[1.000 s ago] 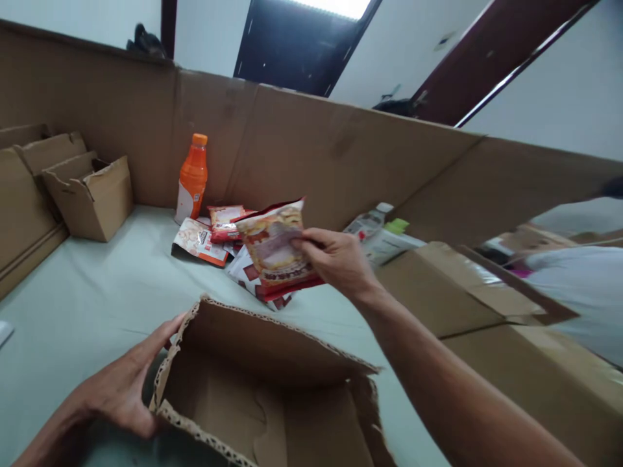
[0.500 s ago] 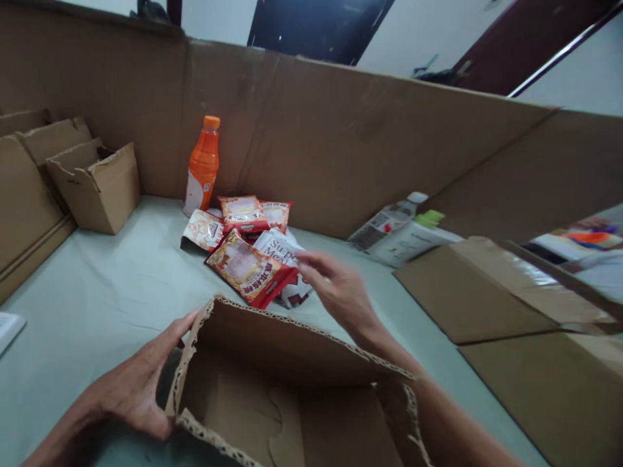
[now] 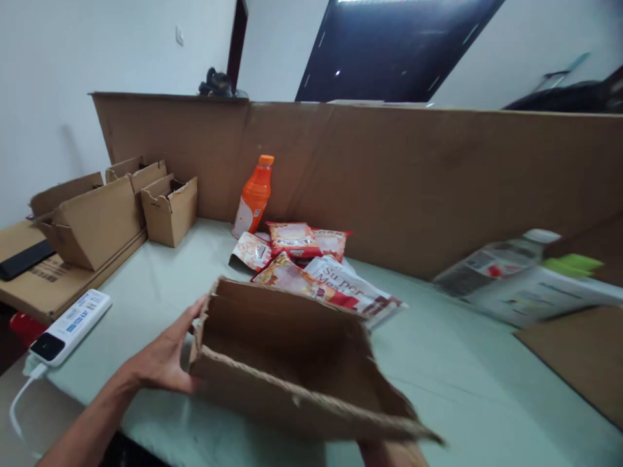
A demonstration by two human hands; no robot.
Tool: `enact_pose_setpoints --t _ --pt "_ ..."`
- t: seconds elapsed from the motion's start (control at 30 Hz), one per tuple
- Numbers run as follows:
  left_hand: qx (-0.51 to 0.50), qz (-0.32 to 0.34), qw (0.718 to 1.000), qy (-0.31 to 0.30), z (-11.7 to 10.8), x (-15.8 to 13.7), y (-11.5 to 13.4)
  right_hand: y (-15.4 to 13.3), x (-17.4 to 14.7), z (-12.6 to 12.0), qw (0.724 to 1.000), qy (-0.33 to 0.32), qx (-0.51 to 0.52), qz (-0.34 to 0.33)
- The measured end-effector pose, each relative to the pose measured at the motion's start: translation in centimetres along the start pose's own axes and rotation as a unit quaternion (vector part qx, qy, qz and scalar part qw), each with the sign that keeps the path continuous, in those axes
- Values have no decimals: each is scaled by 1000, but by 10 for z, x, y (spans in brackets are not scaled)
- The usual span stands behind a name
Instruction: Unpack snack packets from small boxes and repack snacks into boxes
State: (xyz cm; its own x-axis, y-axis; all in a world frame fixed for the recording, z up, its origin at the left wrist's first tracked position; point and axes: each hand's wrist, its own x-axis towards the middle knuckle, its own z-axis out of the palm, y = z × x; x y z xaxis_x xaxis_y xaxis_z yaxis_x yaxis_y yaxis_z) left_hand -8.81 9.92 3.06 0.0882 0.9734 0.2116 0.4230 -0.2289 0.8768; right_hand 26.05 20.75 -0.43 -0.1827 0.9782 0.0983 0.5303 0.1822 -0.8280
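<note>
A cardboard box (image 3: pixel 282 399) with torn, ragged edges is in front of me, open at the top and tilted. No item shows in the part of its inside that I see. My left hand (image 3: pixel 168 353) grips its left end, thumb on the near side and fingers behind. Low at the right, my right hand (image 3: pixel 392 454) is against the underside of the box, its fingers hidden. Just beyond the box lie red snack packets (image 3: pixel 294 240) and a white and brown pouch (image 3: pixel 341 275), partly covered by its far wall.
An orange bottle (image 3: pixel 256 194) stands by the cardboard wall (image 3: pixel 389 175). Small cardboard boxes (image 3: pixel 170 211) stand at left, near a white power bank (image 3: pixel 71 327) with a cable. A clear bottle (image 3: pixel 496 263) and a white bottle with a green cap (image 3: pixel 540 295) lie at right.
My right hand has drawn back from the snack packets to beneath the box's right end. The box has tilted, and its near side now shows. The view has swung left.
</note>
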Motion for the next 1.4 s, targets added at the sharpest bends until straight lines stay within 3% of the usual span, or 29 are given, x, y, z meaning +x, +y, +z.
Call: enact_pose_setpoints --t 0.13,0.2,0.3,0.4,0.5,0.73,0.87,1.0,1.1,1.27,1.4 --pt "66 -70 978 187 -37 -24 -11 -23 -1 46 986 -84 145 9" --pt "107 -107 940 305 -49 -26 -21 -34 1 66 972 -137 191 2" --pt "168 -152 860 457 -59 -18 -37 -42 5 86 966 -176 186 -20" --pt "213 -170 802 532 -61 -5 -47 -38 8 94 966 -180 181 -31" --pt "241 -173 776 557 -62 8 -53 -30 9 93 968 -166 184 -32" --pt "282 -161 749 578 -77 24 -64 -27 4 98 967 -158 184 -74" --pt "301 -133 762 558 -58 13 -58 -29 2 100 967 -159 181 -87" --pt "319 -96 814 476 -31 3 -45 -31 2 98 968 -164 169 -92" --pt "319 -99 859 387 -37 15 -45 -32 3 97 967 -169 163 -97" --pt "328 -176 875 310 -74 39 -60 -39 7 96 959 -193 180 -107" --pt "348 -177 895 218 -60 39 -61 -56 5 85 961 -190 176 -100"
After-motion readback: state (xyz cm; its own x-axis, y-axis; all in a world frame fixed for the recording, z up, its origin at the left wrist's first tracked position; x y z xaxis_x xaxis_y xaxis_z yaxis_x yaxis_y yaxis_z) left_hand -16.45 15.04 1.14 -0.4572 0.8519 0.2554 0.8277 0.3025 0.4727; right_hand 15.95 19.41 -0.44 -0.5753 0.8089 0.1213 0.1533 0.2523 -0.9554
